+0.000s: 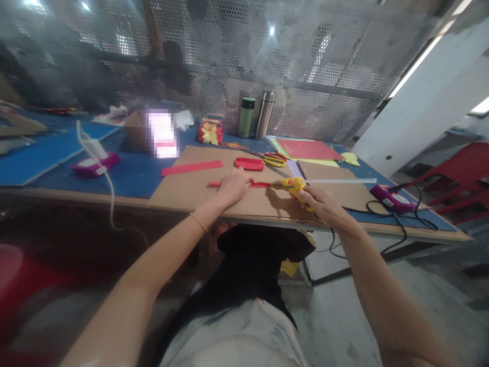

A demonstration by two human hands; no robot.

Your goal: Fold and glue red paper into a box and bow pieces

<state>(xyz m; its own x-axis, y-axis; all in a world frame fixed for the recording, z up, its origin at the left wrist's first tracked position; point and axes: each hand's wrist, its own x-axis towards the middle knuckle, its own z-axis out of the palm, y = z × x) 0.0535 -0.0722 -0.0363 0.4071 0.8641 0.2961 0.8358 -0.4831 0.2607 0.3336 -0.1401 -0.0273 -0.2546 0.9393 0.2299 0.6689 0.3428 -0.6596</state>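
Observation:
My right hand (319, 204) is wrapped round the handle of a yellow hot glue gun (292, 184), and a long clear glue stick (340, 181) juts from its back end. The gun's nozzle touches or nearly touches the right end of a narrow red strip (262, 184) on the cardboard. My left hand (234, 186) rests over that strip, its fingers closed on it; its left end shows past the hand. Just beyond the left hand sits a folded red piece (249, 163). A wider flat red strip (192, 167) lies to the left.
Brown cardboard (175, 196) covers the table's middle. Beyond it are yellow-handled scissors (275, 159), a red box with a yellow bow (210, 131), a green flask (246, 117), a steel flask (265, 116) and coloured sheets (309, 149). Purple power strips (393, 199) with cables flank it.

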